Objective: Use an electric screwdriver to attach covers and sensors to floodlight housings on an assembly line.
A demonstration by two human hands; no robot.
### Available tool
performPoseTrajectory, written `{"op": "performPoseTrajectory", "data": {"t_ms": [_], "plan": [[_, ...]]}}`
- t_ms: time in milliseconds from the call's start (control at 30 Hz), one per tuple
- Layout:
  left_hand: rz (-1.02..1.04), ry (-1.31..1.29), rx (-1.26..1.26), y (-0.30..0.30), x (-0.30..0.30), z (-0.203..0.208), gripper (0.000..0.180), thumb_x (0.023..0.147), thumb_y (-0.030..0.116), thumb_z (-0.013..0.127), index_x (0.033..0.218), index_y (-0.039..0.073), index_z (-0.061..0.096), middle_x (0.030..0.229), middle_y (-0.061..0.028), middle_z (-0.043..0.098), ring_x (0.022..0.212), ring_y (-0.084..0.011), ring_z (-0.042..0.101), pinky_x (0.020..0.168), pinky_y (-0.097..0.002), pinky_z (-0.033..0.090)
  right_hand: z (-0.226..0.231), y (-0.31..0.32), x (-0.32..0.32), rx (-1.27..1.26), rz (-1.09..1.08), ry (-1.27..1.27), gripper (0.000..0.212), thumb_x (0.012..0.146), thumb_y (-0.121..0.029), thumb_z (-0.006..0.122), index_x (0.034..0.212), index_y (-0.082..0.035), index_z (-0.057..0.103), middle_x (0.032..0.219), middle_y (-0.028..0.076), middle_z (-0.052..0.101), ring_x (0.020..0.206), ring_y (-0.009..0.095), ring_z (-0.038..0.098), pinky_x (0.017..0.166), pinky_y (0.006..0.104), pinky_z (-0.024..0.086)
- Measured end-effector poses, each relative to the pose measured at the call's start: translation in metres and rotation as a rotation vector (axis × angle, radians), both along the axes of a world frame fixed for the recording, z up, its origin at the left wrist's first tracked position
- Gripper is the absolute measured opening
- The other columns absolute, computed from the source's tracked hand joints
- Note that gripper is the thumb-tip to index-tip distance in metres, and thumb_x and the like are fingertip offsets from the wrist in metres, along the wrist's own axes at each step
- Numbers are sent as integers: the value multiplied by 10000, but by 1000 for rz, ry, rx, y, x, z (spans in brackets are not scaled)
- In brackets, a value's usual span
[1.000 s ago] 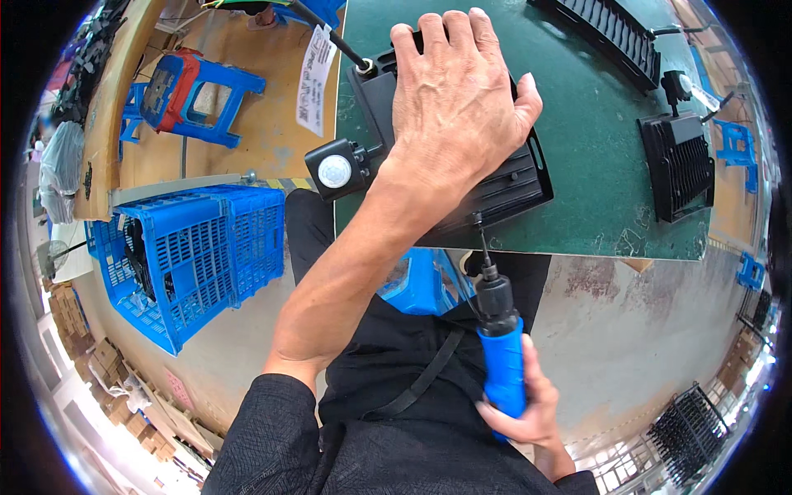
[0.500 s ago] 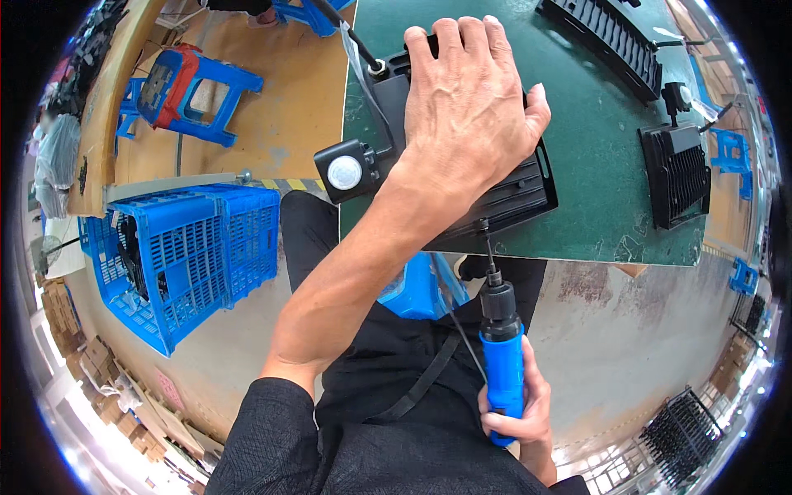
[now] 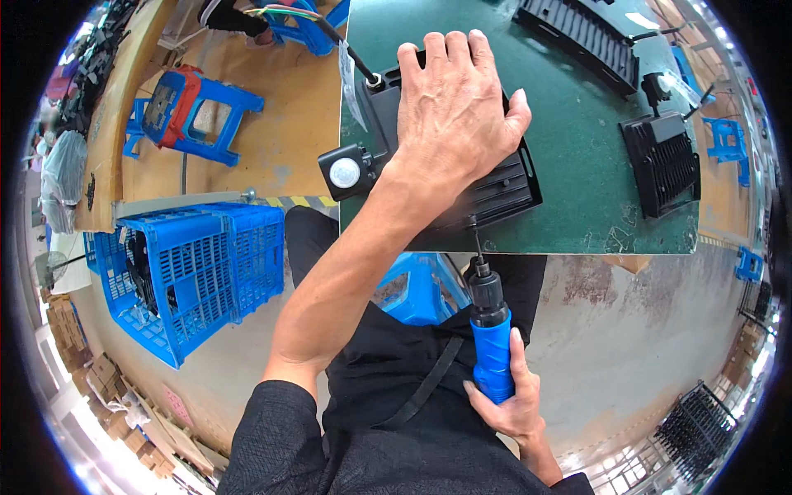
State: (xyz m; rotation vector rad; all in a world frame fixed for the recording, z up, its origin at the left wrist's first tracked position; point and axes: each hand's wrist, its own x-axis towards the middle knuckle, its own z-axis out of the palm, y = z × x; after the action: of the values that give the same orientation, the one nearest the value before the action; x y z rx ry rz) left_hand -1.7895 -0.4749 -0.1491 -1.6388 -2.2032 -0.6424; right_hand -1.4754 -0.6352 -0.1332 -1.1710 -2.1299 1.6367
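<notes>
A black finned floodlight housing [image 3: 507, 191] lies at the near edge of the green table [image 3: 577, 177]. My left hand [image 3: 452, 111] rests flat over it, fingers stretched toward its far side and hiding much of the housing. From its left side sticks out a motion sensor [image 3: 344, 172] with a white dome; a black cable [image 3: 358, 62] with bare coloured wire ends leaves the far left corner. My right hand [image 3: 516, 396] is wrapped round the blue grip of an electric screwdriver [image 3: 492, 346]. Its bit points away from me, the tip at the housing's near edge; whether they touch I cannot tell.
Other black floodlights stand on the table, one at the far side [image 3: 582, 41] and one at the right [image 3: 662, 161]. Left of me are blue plastic crates [image 3: 194, 268] with black parts inside, and a blue and red stool [image 3: 198, 115]. Another blue stool [image 3: 412, 289] is below the table edge.
The screwdriver has come up slightly and left, its tip staying by the housing's near edge. My left hand stays on the floodlight. The whole view has shifted a little.
</notes>
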Motion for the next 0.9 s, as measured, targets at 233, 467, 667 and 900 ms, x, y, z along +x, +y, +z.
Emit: {"op": "performPoseTrajectory", "data": {"t_ms": [233, 467, 667, 900], "plan": [[-144, -82, 94, -3, -15, 16, 494, 990, 332, 626, 1286, -64, 621, 1298, -201, 616, 1262, -348, 527, 1112, -486, 355, 22, 0, -22, 25, -36, -60, 1017, 788, -174, 849, 1609, -9, 271, 1029, 253, 731, 836, 367, 756, 767, 404, 588], [-214, -845, 90, -189, 80, 71, 112, 897, 43, 688, 790, 14, 667, 777, -90, 662, 694, -199, 628, 664, -312, 505, 32, -6, 8, -147, -66, 33, 1028, 805, -160, 858, 1604, 2, 230, 1149, 218, 698, 991, 280, 734, 879, 364, 568], [-92, -1976, -282, -219, 152, 4, 461, 1025, 300, 644, 1331, -36, 562, 1169, -150, 702, 1034, -230, 693, 970, -377, 533, 9, -24, 6, -114, -220, 196, 827, 804, -64, 861, 1466, 1, 369, 1297, 192, 590, 1146, 300, 667, 972, 409, 556], [-103, -2277, -139, -208, 149, 1, 543, 1049, 422, 576, 1292, -62, 544, 1115, -240, 716, 957, -286, 739, 898, -411, 585, 35, -32, 40, 252, -74, -61, 725, 764, -230, 928, 1318, 14, 528, 1131, 179, 705, 871, 286, 746, 762, 359, 609]]}}
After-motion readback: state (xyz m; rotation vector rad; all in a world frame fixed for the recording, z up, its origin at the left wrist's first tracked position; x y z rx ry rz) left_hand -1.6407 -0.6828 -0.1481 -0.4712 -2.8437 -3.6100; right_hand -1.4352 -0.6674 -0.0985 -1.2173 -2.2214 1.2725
